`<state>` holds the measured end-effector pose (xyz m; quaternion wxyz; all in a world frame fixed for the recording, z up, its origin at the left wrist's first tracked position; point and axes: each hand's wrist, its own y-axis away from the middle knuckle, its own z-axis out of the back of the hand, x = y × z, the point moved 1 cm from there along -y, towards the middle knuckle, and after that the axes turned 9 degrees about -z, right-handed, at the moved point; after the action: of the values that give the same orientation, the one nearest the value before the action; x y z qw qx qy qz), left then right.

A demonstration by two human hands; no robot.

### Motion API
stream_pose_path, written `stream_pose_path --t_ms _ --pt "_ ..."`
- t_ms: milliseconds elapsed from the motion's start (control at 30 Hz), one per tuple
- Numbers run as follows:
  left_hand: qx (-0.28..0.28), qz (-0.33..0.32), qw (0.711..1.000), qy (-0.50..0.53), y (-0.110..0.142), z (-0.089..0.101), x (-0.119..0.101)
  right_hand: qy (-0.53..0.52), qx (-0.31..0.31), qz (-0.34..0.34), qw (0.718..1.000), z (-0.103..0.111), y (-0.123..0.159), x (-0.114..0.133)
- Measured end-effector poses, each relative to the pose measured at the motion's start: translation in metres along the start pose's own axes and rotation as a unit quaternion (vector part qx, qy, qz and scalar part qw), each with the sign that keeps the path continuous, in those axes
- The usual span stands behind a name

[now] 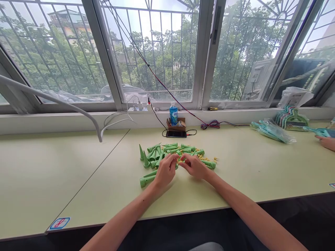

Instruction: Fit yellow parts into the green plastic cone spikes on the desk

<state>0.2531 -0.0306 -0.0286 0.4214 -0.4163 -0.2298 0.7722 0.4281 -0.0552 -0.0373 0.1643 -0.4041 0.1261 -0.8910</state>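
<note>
Along the back: metal-framed windows [205, 62], barred on the outside. Below: pale worktop [235, 174], running the full width beneath the sill, probably set there for the daylight. Near its middle, directly ahead of the person: loose heap of green spikes [154, 156], apparently kept close for short reaches with either hand; mostly lying on their sides at mixed angles, with upright spikes [146, 160] at the left, resting on broad ends and thus stable. Far right: stacked dustpans [295, 120] beside bagged teal items [272, 131]; at the right edge, another person's hand [326, 142] on a blue dustpan [320, 131]. At the near margin of the heap: left hand [166, 170] and right hand [195, 166], fingertips almost meeting just above the worktop, likely for fine control of a small part. Right grip: thumb and fingers pinched on a yellow piece [180, 161], located between the two hands. Left grip: fingers curled close to the same piece; partly hidden, hence impossible to tell whether loaded. Behind the heap: blue bottle [173, 115] in a small carton [177, 128], presumably for steadiness, and phone [176, 134] lying in front, cabled at its right end. Smallest: loose yellow pieces [215, 159], scattered right of the spikes, handy for the right hand.
</note>
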Motion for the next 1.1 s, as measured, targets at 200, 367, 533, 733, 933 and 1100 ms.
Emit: stream_pose_path --t_ms 200,367,533,733,933,1100 --pt "0.01 -0.008 1.0 0.011 0.001 -0.0006 -0.0006 0.017 -0.015 0.005 1.0 -0.0009 -0.0025 -0.0025" --pt "0.011 -0.017 1.0 0.018 0.0012 -0.0007 -0.0002 0.035 -0.012 0.014 0.999 -0.0002 -0.0032 -0.0034" --pt "0.006 -0.001 1.0 0.01 0.0005 0.0008 -0.0013 0.0 -0.002 0.001 1.0 0.0012 -0.0001 0.0004" --pt "0.011 -0.008 1.0 0.018 0.0015 -0.0002 -0.0016 0.003 -0.008 0.011 1.0 -0.0006 -0.0015 -0.0016" --pt "0.013 -0.014 1.0 0.017 0.0011 0.0001 -0.0021 0.023 -0.02 0.004 1.0 0.0005 -0.0029 -0.0006" --pt "0.005 -0.017 1.0 0.012 0.0004 0.0007 -0.0014 -0.009 0.001 0.001 1.0 0.0018 0.0002 0.0019"
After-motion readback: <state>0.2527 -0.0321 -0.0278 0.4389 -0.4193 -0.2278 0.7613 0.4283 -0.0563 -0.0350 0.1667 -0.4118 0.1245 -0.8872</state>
